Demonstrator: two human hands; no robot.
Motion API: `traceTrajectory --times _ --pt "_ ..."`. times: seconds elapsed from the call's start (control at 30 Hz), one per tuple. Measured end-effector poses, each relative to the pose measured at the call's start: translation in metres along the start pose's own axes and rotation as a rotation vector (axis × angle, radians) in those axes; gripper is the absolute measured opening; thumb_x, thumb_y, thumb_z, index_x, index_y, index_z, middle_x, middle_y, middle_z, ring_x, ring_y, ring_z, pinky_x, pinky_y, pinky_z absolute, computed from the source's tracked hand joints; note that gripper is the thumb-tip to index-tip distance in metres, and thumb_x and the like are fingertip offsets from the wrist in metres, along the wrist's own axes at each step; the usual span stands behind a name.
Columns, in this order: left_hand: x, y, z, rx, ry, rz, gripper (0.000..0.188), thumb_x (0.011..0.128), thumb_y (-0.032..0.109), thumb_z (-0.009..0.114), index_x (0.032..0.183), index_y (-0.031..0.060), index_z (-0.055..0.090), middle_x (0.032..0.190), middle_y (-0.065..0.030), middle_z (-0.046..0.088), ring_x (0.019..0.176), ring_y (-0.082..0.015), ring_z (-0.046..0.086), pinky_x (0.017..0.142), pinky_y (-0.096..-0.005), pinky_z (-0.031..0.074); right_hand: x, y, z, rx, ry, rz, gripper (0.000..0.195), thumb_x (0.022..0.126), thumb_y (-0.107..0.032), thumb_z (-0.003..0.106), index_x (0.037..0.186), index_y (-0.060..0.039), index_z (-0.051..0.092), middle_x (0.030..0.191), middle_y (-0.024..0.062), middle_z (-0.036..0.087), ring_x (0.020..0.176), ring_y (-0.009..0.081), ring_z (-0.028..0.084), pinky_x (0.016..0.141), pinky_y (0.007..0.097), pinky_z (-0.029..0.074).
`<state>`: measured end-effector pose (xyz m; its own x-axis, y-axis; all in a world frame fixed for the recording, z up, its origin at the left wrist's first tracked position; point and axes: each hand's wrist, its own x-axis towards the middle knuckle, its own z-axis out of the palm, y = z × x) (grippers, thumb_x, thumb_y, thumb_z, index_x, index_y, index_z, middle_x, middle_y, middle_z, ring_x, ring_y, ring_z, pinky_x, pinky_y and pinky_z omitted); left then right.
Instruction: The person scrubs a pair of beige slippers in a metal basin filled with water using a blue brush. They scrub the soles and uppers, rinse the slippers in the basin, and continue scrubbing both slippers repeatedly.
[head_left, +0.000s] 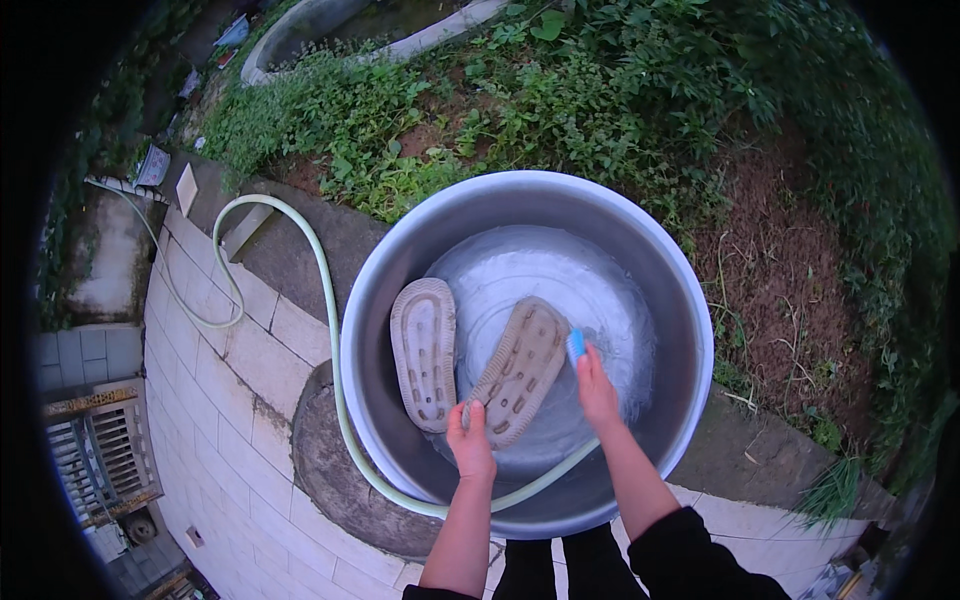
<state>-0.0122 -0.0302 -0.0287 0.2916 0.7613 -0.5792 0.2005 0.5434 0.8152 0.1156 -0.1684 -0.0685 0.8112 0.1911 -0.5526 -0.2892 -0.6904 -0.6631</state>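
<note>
A large round metal basin (529, 176) stands before me with water in its bottom. My left hand (471, 442) grips the lower end of a dirty shoe (529, 367), which lies tilted with its patterned sole up. Just right of that sole, my right hand (598, 390) holds a blue brush (576, 345), its bristles towards the sole's edge. The other shoe (424, 352), also sole up, leans by the basin's left wall. A pale green hose (330, 315) passes over the rim near my left forearm, and its end lies inside the basin.
Pale paving (255, 367) extends on the left, with a round dark cover (337, 465) beside the basin. Green plants (585, 112) and bare soil (780, 277) lie beyond the concrete edging. The hose loops across the paving at the left, near a loose tile (187, 190).
</note>
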Motion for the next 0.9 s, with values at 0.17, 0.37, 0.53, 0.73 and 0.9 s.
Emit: traceTrajectory --times 0.17,0.37,0.53,0.73,0.9 --pt "0.002 -0.006 -0.008 0.098 -0.047 0.02 0.027 0.086 0.022 0.054 0.099 -0.0017 0.052 0.087 -0.0034 0.054 0.079 -0.0082 0.048 0.073 -0.0226 0.041 -0.064 -0.054 0.01 -0.307 -0.2 -0.306 0.045 0.084 -0.043 0.045 0.124 -0.0216 0.044 0.098 0.0161 0.059 0.084 0.0355 0.058 0.072 0.0434 0.045" --pt "-0.004 -0.002 0.006 0.123 -0.071 0.026 0.028 0.087 0.023 0.053 0.099 -0.0028 0.053 0.085 -0.0027 0.055 0.077 -0.0072 0.047 0.071 -0.0217 0.04 -0.006 -0.038 0.005 -0.287 -0.005 -0.046 0.047 0.086 -0.044 0.04 0.126 -0.0221 0.04 0.086 0.0178 0.061 0.078 0.0366 0.058 0.067 0.0448 0.045" --pt "-0.001 0.0 0.009 0.091 0.036 0.027 0.03 0.088 0.023 0.051 0.102 -0.0035 0.053 0.083 -0.003 0.055 0.075 -0.007 0.047 0.067 -0.0215 0.041 -0.04 -0.061 0.022 -0.299 -0.128 -0.104 0.048 0.084 -0.045 0.042 0.126 -0.0217 0.041 0.082 0.0179 0.062 0.075 0.036 0.06 0.066 0.0437 0.046" --pt "0.002 0.0 -0.001 0.384 -0.017 0.135 0.032 0.09 0.024 0.047 0.102 -0.0057 0.052 0.08 -0.0042 0.056 0.074 -0.0069 0.048 0.065 -0.0218 0.042 -0.062 -0.074 0.037 -0.333 -0.158 -0.208 0.049 0.083 -0.045 0.043 0.126 -0.0211 0.042 0.08 0.0185 0.062 0.072 0.0358 0.06 0.065 0.0453 0.047" --pt "0.002 -0.005 -0.012 0.391 -0.032 0.148 0.028 0.091 0.019 0.046 0.103 -0.0046 0.053 0.084 -0.0042 0.057 0.076 -0.0081 0.05 0.07 -0.0216 0.042 0.025 -0.076 0.02 -0.391 -0.073 0.143 0.054 0.084 -0.05 0.038 0.128 -0.0177 0.039 0.098 0.0214 0.059 0.089 0.0365 0.057 0.079 0.0446 0.043"
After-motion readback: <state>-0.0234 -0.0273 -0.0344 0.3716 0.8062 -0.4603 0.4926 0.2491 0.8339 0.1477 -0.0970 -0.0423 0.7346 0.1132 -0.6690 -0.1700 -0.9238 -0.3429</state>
